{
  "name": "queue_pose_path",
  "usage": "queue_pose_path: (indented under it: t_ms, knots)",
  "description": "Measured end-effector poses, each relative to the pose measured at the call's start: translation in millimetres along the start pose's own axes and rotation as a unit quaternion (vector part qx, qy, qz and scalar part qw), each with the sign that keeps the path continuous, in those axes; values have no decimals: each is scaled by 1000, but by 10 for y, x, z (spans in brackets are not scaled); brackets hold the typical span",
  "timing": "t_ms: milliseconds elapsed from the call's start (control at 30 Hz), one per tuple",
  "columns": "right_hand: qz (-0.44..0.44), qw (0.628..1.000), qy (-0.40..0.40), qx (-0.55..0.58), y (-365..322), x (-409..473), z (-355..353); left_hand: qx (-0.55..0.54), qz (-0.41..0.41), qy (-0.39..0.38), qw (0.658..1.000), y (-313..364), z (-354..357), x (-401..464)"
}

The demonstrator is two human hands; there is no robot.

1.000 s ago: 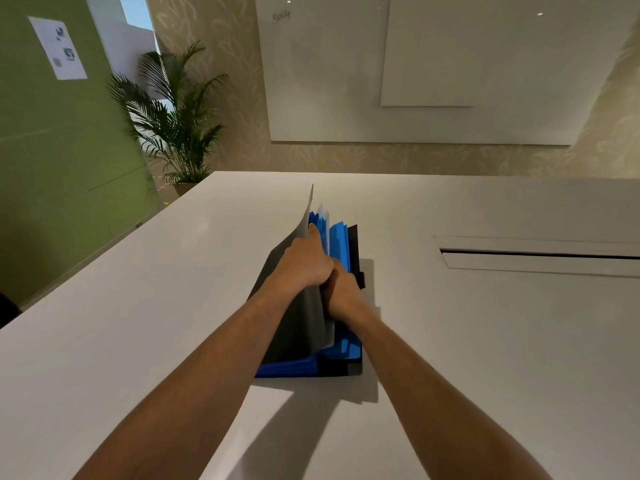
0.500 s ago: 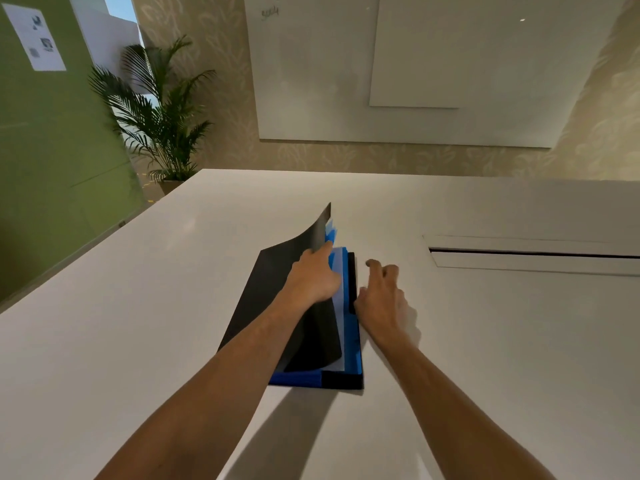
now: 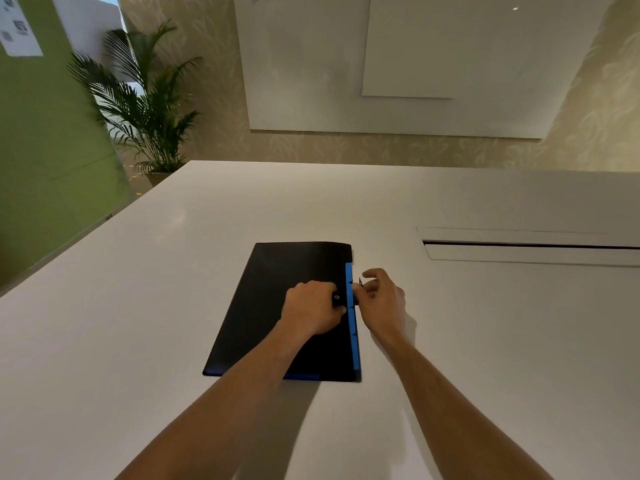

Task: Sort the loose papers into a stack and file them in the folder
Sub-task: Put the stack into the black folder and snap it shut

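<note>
While the folder (image 3: 273, 306) looks thin and bendy, the left hand (image 3: 311, 311) presses its cover, and the right hand (image 3: 381, 299) pinches the clasp (image 3: 356, 295).

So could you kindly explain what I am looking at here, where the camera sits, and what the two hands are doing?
There is no machine here. The single view comes from a camera worn on a person's head, looking forward and down. A closed black expanding folder with blue tabbed dividers along its right edge lies flat on the white table. The left hand presses on the cover by the snap strap, while the right hand pinches the strap's end at the folder's edge. No loose papers are visible.
</note>
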State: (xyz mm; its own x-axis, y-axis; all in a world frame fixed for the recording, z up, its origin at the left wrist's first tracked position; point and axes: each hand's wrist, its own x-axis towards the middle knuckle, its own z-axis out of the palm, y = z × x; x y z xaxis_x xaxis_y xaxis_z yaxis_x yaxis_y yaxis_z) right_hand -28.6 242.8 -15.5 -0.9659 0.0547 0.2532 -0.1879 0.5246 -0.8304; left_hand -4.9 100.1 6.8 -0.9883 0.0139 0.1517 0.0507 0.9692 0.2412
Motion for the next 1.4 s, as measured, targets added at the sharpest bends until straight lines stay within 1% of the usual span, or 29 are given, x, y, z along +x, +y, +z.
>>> queue_pose_path:
  t_ms: [100, 167, 233, 300, 400, 567, 767, 933, 1033, 1100, 1200, 1267, 1333, 1367, 1400]
  knots:
    - [-38, 998, -44, -19, 52, -28, 43, -37, 40, 14, 998, -240, 50, -8]
    - [-71, 993, -66, -65, 95, -53, 93, -59, 62, 46, 995, -362, 102, -22]
    - [-100, 987, -67, -110, 111, -73, 136, -72, 79, 78, 991, -442, 189, -54]
    - [-123, 979, -64, -148, 101, -85, 165, -71, 98, 87, 989, -477, 276, -81]
    - [-159, 963, -73, -203, 97, -97, 190, -55, 119, 67, 989, -487, 339, -67]
    - [-168, 956, -77, -228, 94, -105, 210, -37, 116, 30, 992, -495, 380, -26]
    - [-164, 954, -76, -240, 89, -122, 244, -22, 120, 31, 992, -478, 369, -39]
    - [-178, 939, -88, -280, 99, -154, 268, -18, 121, 28, 992, -474, 361, -48]
    - [-175, 943, -90, -270, 88, -175, 245, -33, 124, 26, 991, -473, 352, -43]
    - [-168, 949, -92, -249, 82, -178, 226, -54, 130, 43, 989, -475, 317, -37]
    - [-132, 969, -82, -191, 77, -182, 186, -139, 94, 103, 980, -498, 269, -62]
    - [-100, 981, -65, -153, 83, -185, 155, -167, 77, 103, 978, -513, 224, -81]
    - [-84, 984, -52, -146, 69, -199, 127, -153, 89, 78, 981, -523, 183, -99]
    - [-83, 984, -46, -148, 63, -207, 117, -139, 89, 75, 983, -527, 158, -114]
    - [-81, 984, -38, -152, 54, -222, 105, -120, 73, 88, 986, -542, 132, -130]
